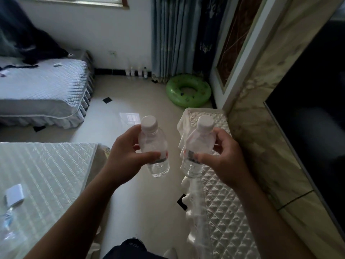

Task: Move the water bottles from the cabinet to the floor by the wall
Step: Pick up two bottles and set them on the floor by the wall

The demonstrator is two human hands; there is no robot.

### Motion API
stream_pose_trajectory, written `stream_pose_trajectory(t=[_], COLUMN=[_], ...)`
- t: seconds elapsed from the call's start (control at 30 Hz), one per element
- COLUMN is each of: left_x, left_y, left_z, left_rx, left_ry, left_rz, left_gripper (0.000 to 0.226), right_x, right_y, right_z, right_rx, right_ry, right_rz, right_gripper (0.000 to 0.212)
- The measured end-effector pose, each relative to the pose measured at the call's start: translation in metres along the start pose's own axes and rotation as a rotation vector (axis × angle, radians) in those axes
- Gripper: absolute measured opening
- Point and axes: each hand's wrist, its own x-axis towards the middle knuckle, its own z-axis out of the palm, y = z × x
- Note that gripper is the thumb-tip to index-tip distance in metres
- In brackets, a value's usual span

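I hold two clear water bottles with white caps upright in front of me. My left hand (125, 156) grips the left bottle (152, 139) around its middle, over the floor. My right hand (222, 156) grips the right bottle (200, 139), which hangs over the left edge of the low white cabinet (224, 202) with its quilted top. Far ahead, several small bottles (138, 71) stand in a row on the floor against the white wall (115, 34), left of the curtain.
A bed (41, 90) with a grey quilted cover fills the far left. A second quilted surface (46, 174) at near left carries a small white box (15, 196). A green swim ring (188, 90) lies on the floor by the curtain (173, 38). A dark screen (313, 109) is on the right wall.
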Motion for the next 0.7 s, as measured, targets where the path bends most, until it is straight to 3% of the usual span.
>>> stream_pose_trajectory(t=[0.7], left_x=[0.272], left_y=[-0.066], left_z=[-0.153], left_rx=[-0.080], left_ry=[-0.029], left_rz=[-0.016], left_gripper=[0.062], right_x=[0.272], right_y=[-0.034], right_z=[0.135], right_rx=[-0.040], right_ry=[-0.017], right_rz=[0.049], right_gripper=[0.062])
